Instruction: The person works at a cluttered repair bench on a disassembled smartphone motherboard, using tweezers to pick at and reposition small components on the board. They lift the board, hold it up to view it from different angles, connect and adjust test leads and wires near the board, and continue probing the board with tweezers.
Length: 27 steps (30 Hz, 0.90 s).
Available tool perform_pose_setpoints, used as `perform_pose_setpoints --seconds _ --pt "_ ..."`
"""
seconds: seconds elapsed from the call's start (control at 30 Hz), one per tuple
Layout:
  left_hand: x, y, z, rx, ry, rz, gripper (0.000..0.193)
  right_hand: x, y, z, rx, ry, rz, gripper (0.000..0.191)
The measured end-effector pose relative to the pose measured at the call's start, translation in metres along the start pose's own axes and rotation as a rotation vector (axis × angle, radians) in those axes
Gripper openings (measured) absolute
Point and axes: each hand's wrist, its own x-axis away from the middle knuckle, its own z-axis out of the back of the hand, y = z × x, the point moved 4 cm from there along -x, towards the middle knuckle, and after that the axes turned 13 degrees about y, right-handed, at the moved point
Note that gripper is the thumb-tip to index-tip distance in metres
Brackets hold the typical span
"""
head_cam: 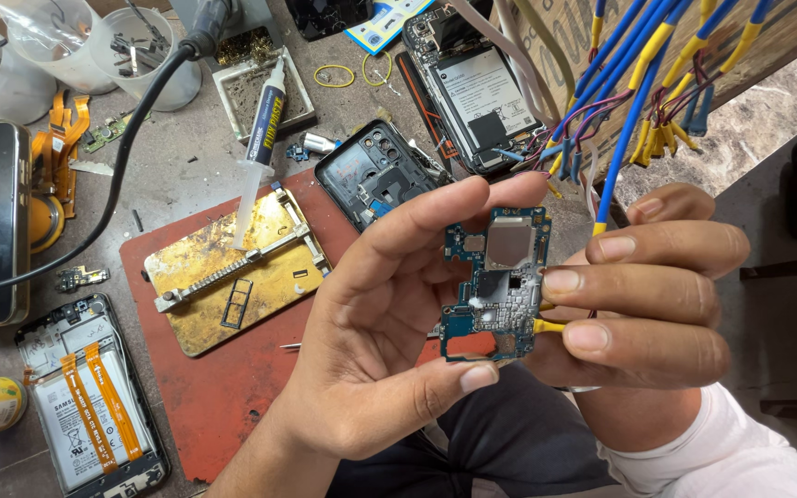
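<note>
A small blue phone circuit board with silver shields is held up in front of me. My left hand pinches it between the forefinger on its top edge and the thumb under its bottom edge. My right hand holds its right edge with the fingertips and also grips yellow-tipped wire leads against the board. Blue, yellow and red wires run up from that hand to the top right.
A brass board holder lies on a red mat, with a paste syringe leaning on it. Opened phones lie around. Plastic cups stand at the back left, a black cable crosses.
</note>
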Motion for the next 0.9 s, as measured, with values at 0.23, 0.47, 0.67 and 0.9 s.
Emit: perform_pose_setpoints --seconds 0.23,0.47,0.67,0.9 --pt "0.0003 0.0003 0.0003 0.005 -0.001 0.003 0.079 0.0021 0.0026 -0.0018 -0.004 0.030 0.030 0.034" --pt "-0.0001 -0.0011 0.0004 0.016 -0.012 -0.007 0.078 0.0016 0.0034 -0.0028 -0.011 0.070 0.031 0.029" --pt "-0.0009 -0.0014 0.0006 0.006 -0.012 -0.011 0.078 0.0018 0.0037 -0.0025 -0.013 0.067 0.026 0.028" --pt "-0.0006 -0.0003 -0.0006 0.006 -0.005 -0.005 0.078 0.0008 0.0045 -0.0020 -0.017 0.046 0.030 0.028"
